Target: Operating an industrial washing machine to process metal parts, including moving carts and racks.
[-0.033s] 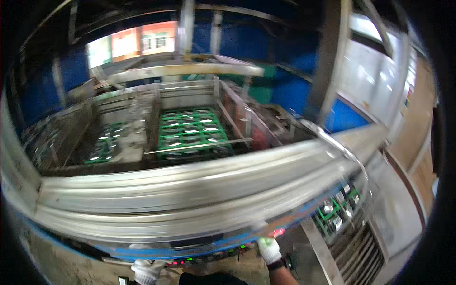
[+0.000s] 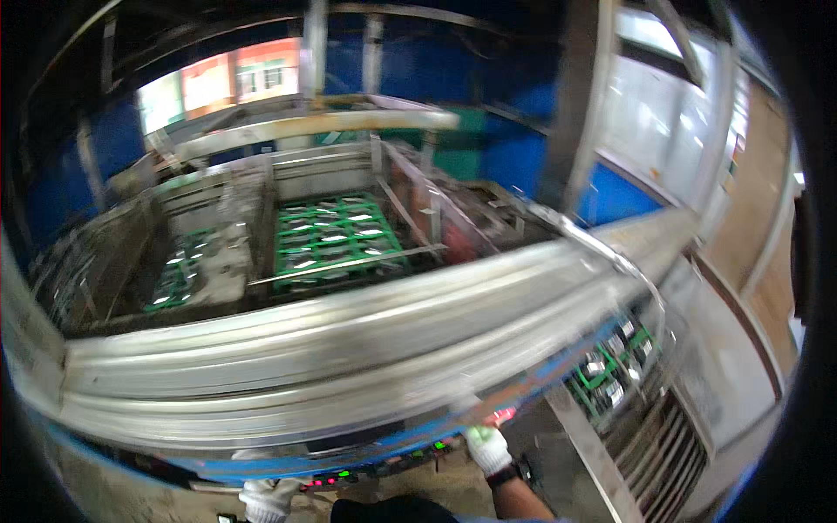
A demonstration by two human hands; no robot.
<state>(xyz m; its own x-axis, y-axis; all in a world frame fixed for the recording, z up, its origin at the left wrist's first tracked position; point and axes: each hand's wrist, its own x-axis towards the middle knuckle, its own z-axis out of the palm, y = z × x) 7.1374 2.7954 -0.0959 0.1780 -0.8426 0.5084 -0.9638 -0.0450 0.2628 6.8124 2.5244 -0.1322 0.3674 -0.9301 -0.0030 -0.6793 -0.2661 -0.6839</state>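
Note:
My left hand (image 2: 266,499), in a white glove, is at the lower edge beside a control strip (image 2: 340,478) with small red and green lights. Its fingers are blurred and partly hidden. My right hand (image 2: 489,449), also gloved in white with a greenish patch near the fingertips, is up against the blue front edge (image 2: 349,458) of the machine. A small red part (image 2: 501,416) shows just beyond its fingertips. Blur hides whether this hand grips anything. A dark band circles the right wrist.
A broad ribbed metal beam (image 2: 349,353) crosses in front of me. Behind it, a green rack (image 2: 336,237) of shiny parts sits in a bay, with another green rack (image 2: 181,275) to its left. At right are more racked parts (image 2: 610,370), a bent pipe (image 2: 602,248) and a slatted grate (image 2: 663,458).
The whole view has shifted and tilted slightly, so the machine appears a little farther left. Both hands stay in nearly the same places at the machine's front edge.

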